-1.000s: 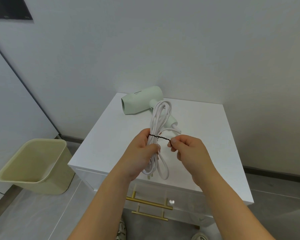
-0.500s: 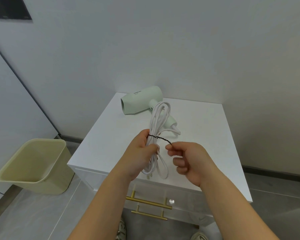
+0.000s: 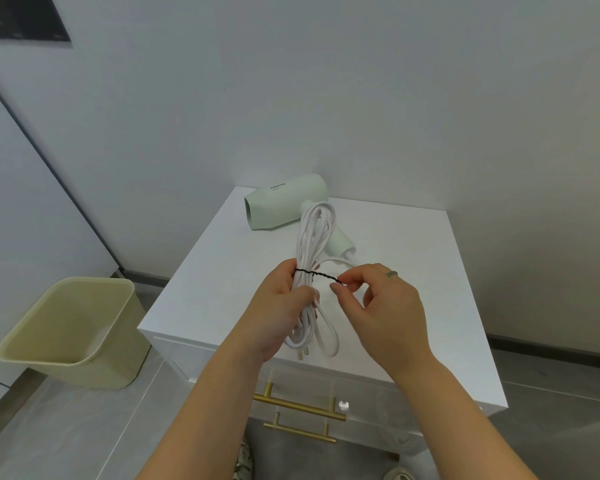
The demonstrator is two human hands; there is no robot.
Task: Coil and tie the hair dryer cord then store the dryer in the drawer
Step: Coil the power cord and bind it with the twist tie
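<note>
Head camera, from the left: a yellowish bin stands on the floor beside the white cabinet. The left hand grips the coiled white cord at its middle, with the pale green hair dryer lying behind on the cabinet top. A black twist tie circles the bundle, and the right hand pinches its twisted tail. Coiling looks done and tying nearly so. The dryer is not yet stored, and the drawer below appears closed.

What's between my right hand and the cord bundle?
In the head view, a twisted black tie stretches from the cord bundle to the right hand.
</note>
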